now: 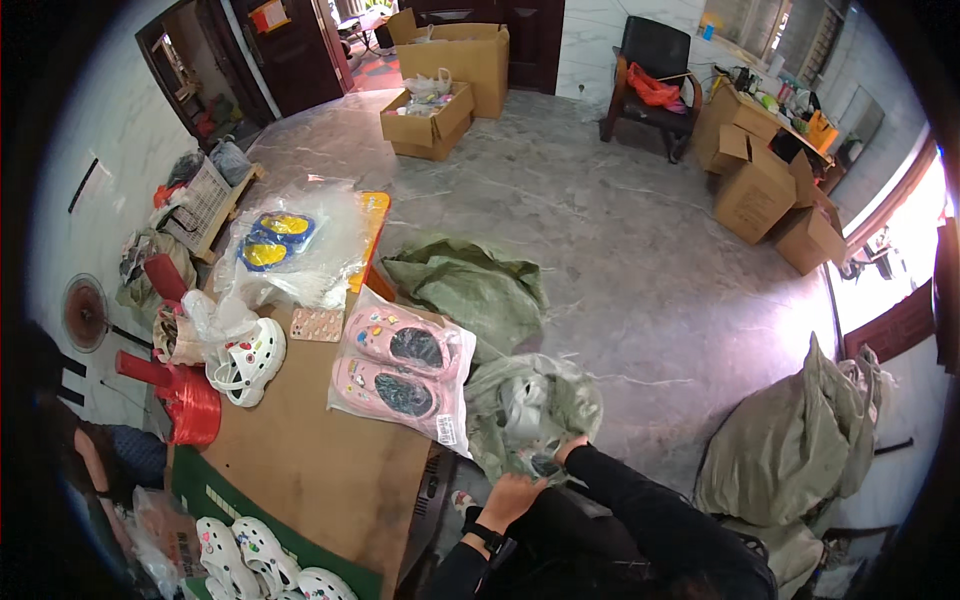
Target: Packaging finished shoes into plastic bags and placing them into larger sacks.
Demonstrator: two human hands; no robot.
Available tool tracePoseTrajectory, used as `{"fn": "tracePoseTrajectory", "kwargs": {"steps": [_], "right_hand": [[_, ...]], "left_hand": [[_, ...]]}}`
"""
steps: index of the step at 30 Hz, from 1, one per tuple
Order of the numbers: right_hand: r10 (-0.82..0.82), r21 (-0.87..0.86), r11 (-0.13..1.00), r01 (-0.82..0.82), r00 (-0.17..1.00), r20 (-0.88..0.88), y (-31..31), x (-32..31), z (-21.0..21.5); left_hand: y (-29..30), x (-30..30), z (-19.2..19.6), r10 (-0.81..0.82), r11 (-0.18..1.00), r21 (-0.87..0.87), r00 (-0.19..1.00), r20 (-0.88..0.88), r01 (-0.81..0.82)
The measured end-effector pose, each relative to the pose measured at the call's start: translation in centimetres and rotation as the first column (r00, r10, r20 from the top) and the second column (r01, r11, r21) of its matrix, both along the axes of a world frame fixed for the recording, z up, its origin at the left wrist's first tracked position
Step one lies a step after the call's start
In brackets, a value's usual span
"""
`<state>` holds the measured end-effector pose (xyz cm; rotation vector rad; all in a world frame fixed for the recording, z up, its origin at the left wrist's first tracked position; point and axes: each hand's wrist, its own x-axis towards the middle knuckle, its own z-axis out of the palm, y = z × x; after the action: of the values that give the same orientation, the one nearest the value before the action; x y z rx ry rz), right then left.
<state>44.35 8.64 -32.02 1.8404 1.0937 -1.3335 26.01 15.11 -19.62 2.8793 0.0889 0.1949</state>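
Observation:
An open green woven sack (585,395) stands beside the table's right edge. Pale grey clogs (524,405) show in its mouth, with something dark in clear plastic nearer to me. My left hand (510,502), a dark band on its wrist, is closed on the sack's near rim. Just to the right, my right hand (571,448) is closed at the rim too, its fingertips partly hidden. On the table corner by the sack lies a pair of pink clogs (400,365) with charms, sealed in a clear bag.
The brown table (310,470) carries a white clog (250,365), red twine (195,405), a charm sheet (317,324) and bagged blue-yellow clogs (275,240). More white clogs (262,550) lie on a green mat. Another sack (780,440) stands right; cartons (755,190) lie beyond. A person (95,460) sits left.

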Motion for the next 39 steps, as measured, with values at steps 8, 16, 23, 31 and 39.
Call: {"fn": "tracePoseTrajectory", "kwargs": {"steps": [8, 16, 23, 31, 39], "right_hand": [[-0.576, 0.580, 0.748, 0.323, 0.749, 0.327, 2.6, 7.0, 4.6], [-0.294, 0.272, 0.936, 0.222, 0.920, 0.259, -1.1, 12.0, 1.8], [-0.486, 0.350, 0.864, 0.362, 0.782, 0.391, 3.0, 5.6, 2.3], [-0.584, 0.869, 0.157, 0.469, 0.754, -0.301, 0.2, 10.8, 5.7], [-0.777, 0.638, -0.450, 0.625, 0.078, -0.625, -14.7, 10.7, 7.0]], "left_hand": [[0.5, 0.6, 0.3, 0.111, 0.982, -0.125, 0.967, -0.228, -0.142], [0.9, -3.1, 0.7, 0.053, 0.989, -0.113, 0.943, -0.329, -0.095], [-0.8, -3.5, -0.8, 0.031, 0.994, -0.101, 0.981, -0.192, -0.051], [0.7, -4.0, -0.8, 0.513, 0.792, -0.116, 0.757, -0.405, -0.599], [2.6, -2.2, -4.5, 0.451, 0.209, -0.158, 0.238, -0.860, -0.965]]}}
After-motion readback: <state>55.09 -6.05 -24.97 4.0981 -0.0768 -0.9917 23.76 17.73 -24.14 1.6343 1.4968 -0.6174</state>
